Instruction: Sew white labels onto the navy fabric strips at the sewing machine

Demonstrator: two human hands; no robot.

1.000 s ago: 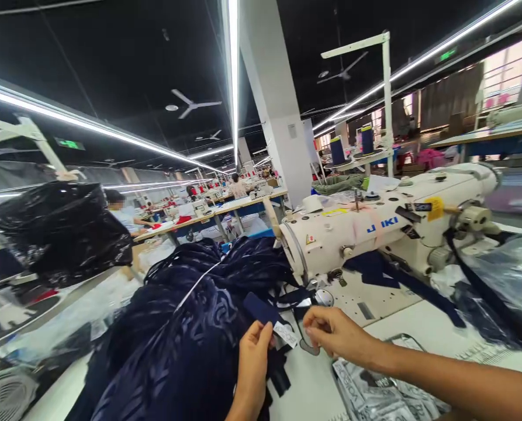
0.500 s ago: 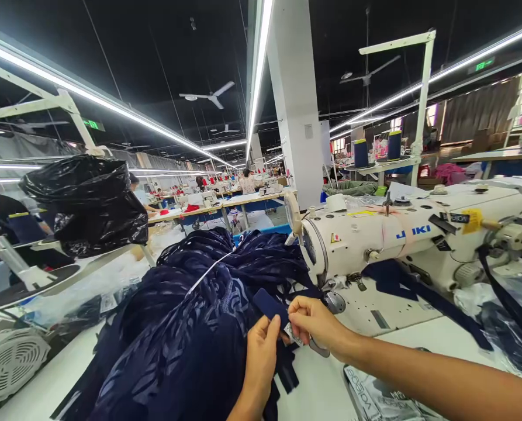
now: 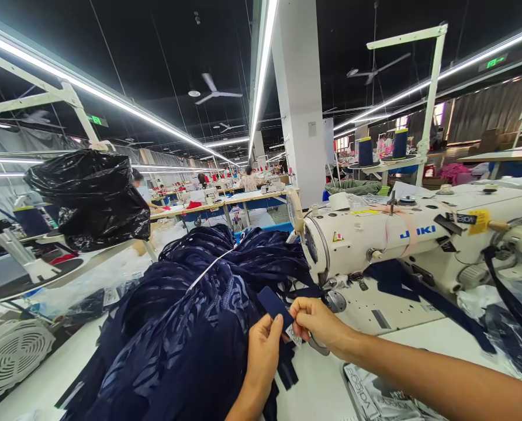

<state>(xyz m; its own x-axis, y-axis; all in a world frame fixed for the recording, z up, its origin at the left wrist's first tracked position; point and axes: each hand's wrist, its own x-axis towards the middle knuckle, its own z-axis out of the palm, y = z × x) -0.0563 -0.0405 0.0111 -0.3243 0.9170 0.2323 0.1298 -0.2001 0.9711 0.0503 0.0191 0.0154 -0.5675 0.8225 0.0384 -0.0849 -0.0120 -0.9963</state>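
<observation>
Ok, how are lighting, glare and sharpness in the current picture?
Head view: the ceiling strip light blows out to white; the black plastic bag shows glare streaks. Head view, lower down: the navy fabric pile loses detail in its darkest parts; the left hand and right hand look fairly sharp, while lettering on the white label is hard to read.

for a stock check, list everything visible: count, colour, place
fabric tab: one, navy, centre
label: one, white, centre
Juki sewing machine: one, cream, right
fabric bundle: one, navy, left of machine
valege-printed pieces: several, white, lower right
thread cones: two, navy, behind machine
plastic bag: one, black, left
ceiling fans: several, white, overhead
nearest pillar: one, white, centre
people: several, mixed clothing, background
left hand: one, bare, holding fabric tab
right hand: one, bare, holding label
</observation>
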